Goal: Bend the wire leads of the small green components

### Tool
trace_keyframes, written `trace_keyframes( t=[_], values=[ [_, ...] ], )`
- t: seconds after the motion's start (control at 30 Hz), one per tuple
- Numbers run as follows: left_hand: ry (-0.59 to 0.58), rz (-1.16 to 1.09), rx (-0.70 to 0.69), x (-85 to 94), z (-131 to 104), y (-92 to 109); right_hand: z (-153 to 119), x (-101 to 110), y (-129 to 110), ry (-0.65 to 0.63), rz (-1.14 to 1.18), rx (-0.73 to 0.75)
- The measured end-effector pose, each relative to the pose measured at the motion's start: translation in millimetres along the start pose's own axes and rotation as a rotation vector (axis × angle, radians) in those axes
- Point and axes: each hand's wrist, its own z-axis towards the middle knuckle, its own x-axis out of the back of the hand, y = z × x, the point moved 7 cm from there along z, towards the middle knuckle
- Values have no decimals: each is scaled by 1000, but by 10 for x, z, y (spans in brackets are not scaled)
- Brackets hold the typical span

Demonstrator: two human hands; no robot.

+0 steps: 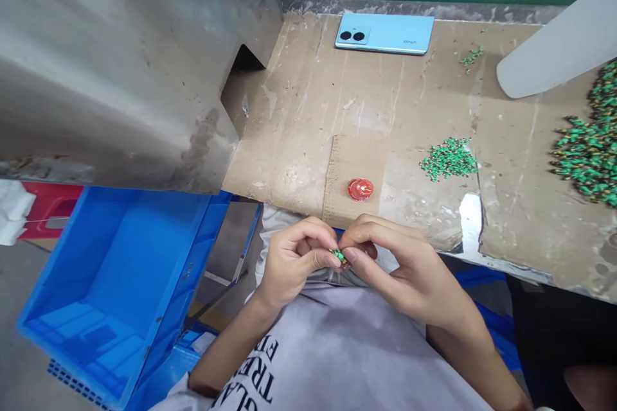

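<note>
Close to my body, just off the table's front edge, my left hand [299, 257] and my right hand [390, 260] meet with thumbs and forefingers pinched. Between the fingertips is a small green piece with brownish-gold ends [339, 255]; both hands grip it, and its exact kind is too small to make out. Beyond my hands a small round red object [360, 189] with a shiny top rests on a cardboard patch [354, 151]. To its right lies a small pile of similar green pieces [449, 159].
A larger heap of green pieces [588, 148] lies at the right, near a white slanted object [559, 45]. A light-blue phone [385, 33] lies at the back. Left stands a large metal housing [120, 64]; below it is a blue crate [139, 250].
</note>
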Motion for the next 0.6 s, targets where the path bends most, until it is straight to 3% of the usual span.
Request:
trace_keyframes(
  t=[0.23, 0.43, 0.6],
  values=[
    [90, 117, -149, 8, 2, 158, -32, 5, -68, 3, 42, 61],
    [101, 218, -299, -47, -29, 296, -77, -20, -55, 15, 37, 67],
    [96, 230, -367, -62, -62, 295, -87, -23, -86, 34, 22, 117]
  ],
)
